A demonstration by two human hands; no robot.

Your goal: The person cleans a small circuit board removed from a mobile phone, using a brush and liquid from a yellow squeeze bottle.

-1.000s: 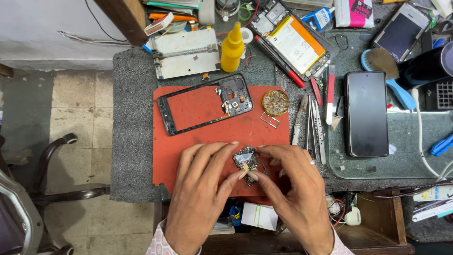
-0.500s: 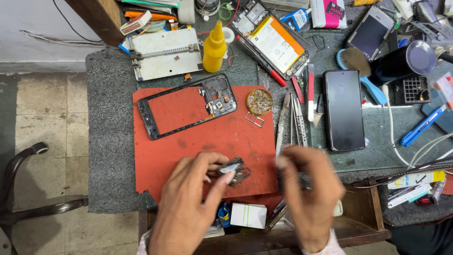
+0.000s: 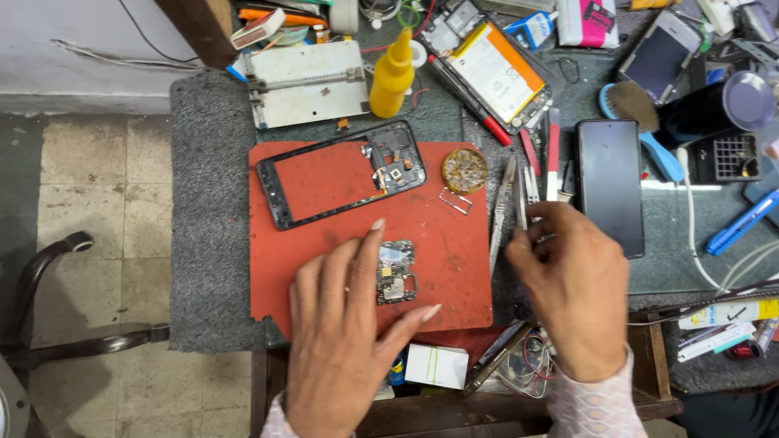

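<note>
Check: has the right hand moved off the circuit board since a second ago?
Yes. The right hand went right, off the red mat, to the tools beside it.

- The left hand (image 3: 345,324) lay palm down, back toward the camera, low in the view and left of centre.
- Its fingers (image 3: 365,251) were spread and extended away from the body; the thumb stuck out to the right, nail visible.
- The right hand (image 3: 572,284) sat to the right, well apart from the left, back uppermost.
- Its fingers (image 3: 527,243) were curled inward at the upper left, tips drawn together in a pinch.
- A patterned sleeve cuff (image 3: 596,401) covered the right wrist; a little of a like cuff showed at the left wrist.
</note>
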